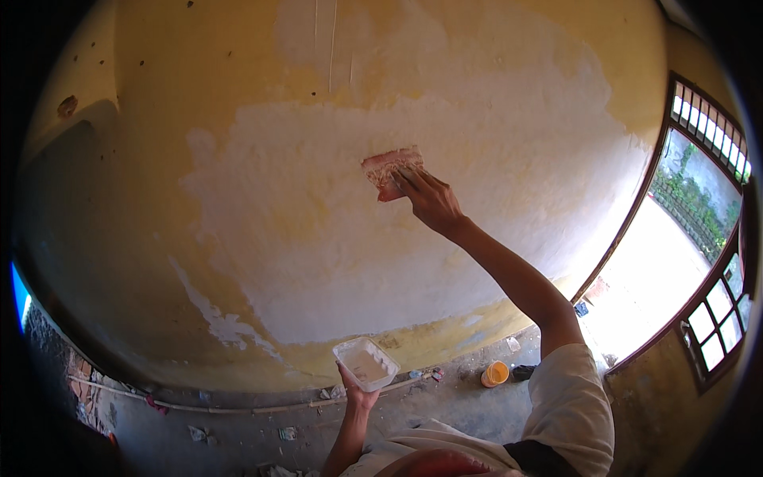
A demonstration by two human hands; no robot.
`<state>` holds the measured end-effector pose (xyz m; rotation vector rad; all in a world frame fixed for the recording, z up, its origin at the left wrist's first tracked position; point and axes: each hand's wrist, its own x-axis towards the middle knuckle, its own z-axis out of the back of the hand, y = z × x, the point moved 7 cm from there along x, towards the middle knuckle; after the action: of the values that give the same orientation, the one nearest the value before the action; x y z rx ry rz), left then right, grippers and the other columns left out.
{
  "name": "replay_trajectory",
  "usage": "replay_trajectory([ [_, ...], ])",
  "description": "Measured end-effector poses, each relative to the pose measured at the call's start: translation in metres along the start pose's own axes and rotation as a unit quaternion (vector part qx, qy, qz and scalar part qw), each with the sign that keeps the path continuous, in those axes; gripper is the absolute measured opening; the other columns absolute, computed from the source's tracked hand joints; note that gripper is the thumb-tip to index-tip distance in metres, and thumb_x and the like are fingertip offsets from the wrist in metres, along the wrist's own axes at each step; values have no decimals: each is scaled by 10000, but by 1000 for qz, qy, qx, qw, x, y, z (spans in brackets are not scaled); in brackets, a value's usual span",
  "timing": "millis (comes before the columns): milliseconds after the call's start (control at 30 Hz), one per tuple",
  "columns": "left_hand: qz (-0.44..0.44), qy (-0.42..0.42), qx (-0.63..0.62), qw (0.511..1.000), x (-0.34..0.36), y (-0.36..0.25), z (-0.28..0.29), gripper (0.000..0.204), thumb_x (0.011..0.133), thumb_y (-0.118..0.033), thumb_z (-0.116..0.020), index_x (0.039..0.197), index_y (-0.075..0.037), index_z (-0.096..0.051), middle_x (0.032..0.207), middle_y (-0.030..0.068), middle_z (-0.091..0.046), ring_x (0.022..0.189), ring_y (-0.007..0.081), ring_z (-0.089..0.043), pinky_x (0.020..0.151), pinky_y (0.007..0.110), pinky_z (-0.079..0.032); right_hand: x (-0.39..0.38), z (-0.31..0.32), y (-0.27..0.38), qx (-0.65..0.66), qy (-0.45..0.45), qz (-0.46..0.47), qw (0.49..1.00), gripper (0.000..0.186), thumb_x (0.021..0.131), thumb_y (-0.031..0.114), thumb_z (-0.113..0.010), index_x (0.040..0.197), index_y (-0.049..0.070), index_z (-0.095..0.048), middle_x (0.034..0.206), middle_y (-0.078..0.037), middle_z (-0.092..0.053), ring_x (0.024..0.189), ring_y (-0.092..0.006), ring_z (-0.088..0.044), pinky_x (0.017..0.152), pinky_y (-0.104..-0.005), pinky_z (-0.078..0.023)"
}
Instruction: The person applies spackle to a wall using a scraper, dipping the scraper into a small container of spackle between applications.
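Observation:
My right hand (433, 199) reaches up to the wall and grips a red putty scraper (387, 168), its broad blade smeared with whitish paste and laid against the wall. Around it, a large patch of white putty (318, 238) covers part of the yellow wall (175, 95). Lower down, my left hand (360, 395) holds a white plastic tub (366, 363) from beneath, fingers wrapped about its side. Inside the tub some pale putty shows. The thumb side of the left hand is visible; its other fingers are partly hidden under the tub.
On the grey floor (262, 429) stands an orange-yellow bucket (495, 374) beside a dark object. A long thin pole (278, 409) lies along the wall's foot, among scraps of litter. To the right a doorway (652, 246) opens on bright outdoors, with a paned door leaf (719, 314).

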<state>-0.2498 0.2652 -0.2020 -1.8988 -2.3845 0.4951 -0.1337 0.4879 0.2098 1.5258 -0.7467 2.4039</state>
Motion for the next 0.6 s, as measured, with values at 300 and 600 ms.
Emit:
replay_trajectory([
  [300,-3,-21,3,1000,-16,-2,6,607,947,-676,-496,1325,-213,-602,1262,9,-646,1203,267,-585,1038,529,-467,153,118,-78,-15,-158,26,987,337,857,-74,-633,1140,98,-697,1161,-75,-719,1018,-313,-698,813,-384,-592],
  [600,-29,-6,-21,999,3,8,-9,638,955,-686,-476,1350,-197,-590,1283,15,-643,1197,270,-589,1057,521,-454,261,97,-144,-199,9,-82,977,404,910,50,-567,1296,142,-642,1110,-128,-720,941,-355,-698,792,-451,-576],
])
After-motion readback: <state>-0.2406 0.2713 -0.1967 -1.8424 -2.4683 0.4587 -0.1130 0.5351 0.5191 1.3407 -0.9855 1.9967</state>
